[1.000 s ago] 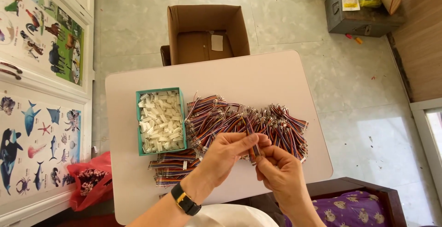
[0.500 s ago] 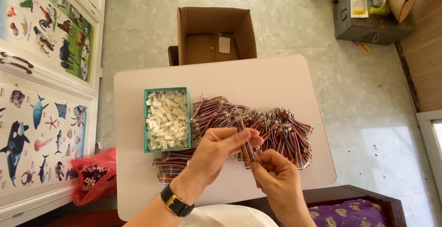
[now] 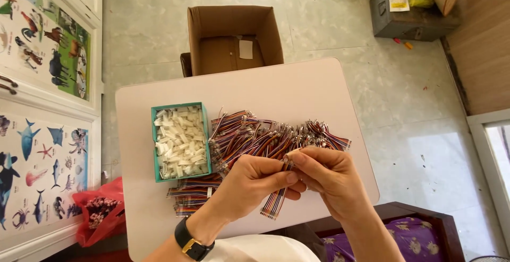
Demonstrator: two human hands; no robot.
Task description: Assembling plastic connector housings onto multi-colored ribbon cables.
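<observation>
I look down on a pale tiled floor (image 3: pixel 329 33), the largest surface here. On it stands a white table (image 3: pixel 297 89) with rounded corners. Beyond the far edge of the table there is an open cardboard box (image 3: pixel 234 36) on the floor, and further to the right a grey metal case (image 3: pixel 409 20). At the left side I see cabinet doors with animal posters (image 3: pixel 42 150), and low beside the table a red plastic bag (image 3: pixel 103 217).

On the table a big heap of multicoloured ribbon cables (image 3: pixel 255 134) is spread from the middle to the right, and more of them lie stacked near the front edge (image 3: pixel 191 193). Just beside the heap, on its left, is a teal tray (image 3: pixel 154 145) full of small white plastic connector housings (image 3: pixel 179 142).

My left hand (image 3: pixel 249 185), with a black watch (image 3: pixel 191 245) on the wrist, and my right hand (image 3: pixel 332 179) meet above the front part of the table. Both are closed in a narrow pinch on one ribbon cable piece (image 3: pixel 275 203): the fingertips hold its upper end together, and the flat striped cable hangs down between the hands toward the table edge. I cannot tell if a white housing is at the pinched end, because the fingers cover it.
</observation>
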